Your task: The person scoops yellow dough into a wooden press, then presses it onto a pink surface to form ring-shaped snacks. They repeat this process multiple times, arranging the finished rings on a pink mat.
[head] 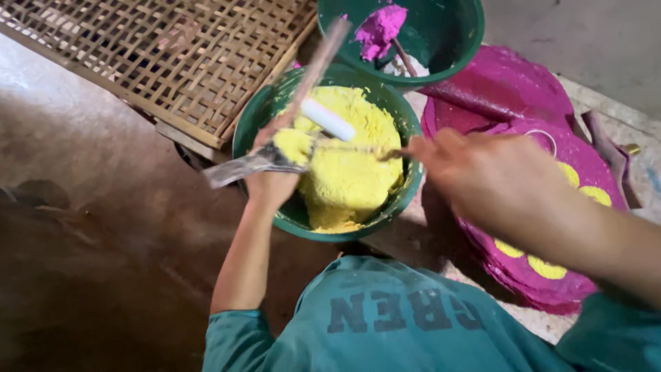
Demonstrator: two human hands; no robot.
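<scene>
A green bowl (256, 124) holds a big mound of yellow paste (354, 176). My left hand (270, 180) reaches over its left rim and grips a flat metal blade (231, 170) with a lump of yellow paste on it. A blurred wooden stick (323, 52) and a white cylinder (328, 119) rise from the same hand; how they are held is unclear. My right hand (482, 176), blurred, comes in from the right, shut on a thin tool (385, 153) whose tip touches the paste.
A second green bowl (454, 41) with pink paste (380, 29) stands behind the first. A stack of round magenta sheets (523, 89) with yellow dots lies at the right. A bamboo lattice tray (172, 55) lies at the upper left on a brown floor.
</scene>
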